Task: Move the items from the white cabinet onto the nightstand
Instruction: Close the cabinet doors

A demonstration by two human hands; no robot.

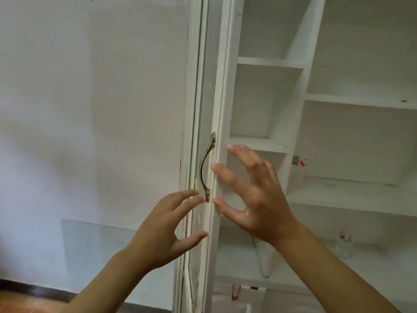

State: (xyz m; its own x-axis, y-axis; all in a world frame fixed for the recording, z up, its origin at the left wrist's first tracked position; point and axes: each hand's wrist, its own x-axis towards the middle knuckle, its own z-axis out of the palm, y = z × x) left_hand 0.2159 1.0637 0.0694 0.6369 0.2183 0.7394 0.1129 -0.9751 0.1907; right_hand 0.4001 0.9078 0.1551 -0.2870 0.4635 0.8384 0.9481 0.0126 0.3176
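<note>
The white cabinet [293,141] stands open on the right, its shelves visible. Its door [209,91] is seen edge-on in the middle, with a curved metal handle [205,168]. My left hand [167,227] is spread just left of the door edge, fingers straight, near the handle's lower end. My right hand [252,190] is spread on the other side of the door edge, fingertips at or close to it, holding nothing. A clear glass jar [345,246] sits on a lower shelf at the right. A small red-and-white item [300,161] sits on a middle shelf.
A white wall [90,109] fills the left. A dark skirting strip and reddish floor tiles [27,299] show at the bottom left. A red-and-white object [236,292] hangs below the cabinet's lower shelf. The upper shelves hold nothing visible.
</note>
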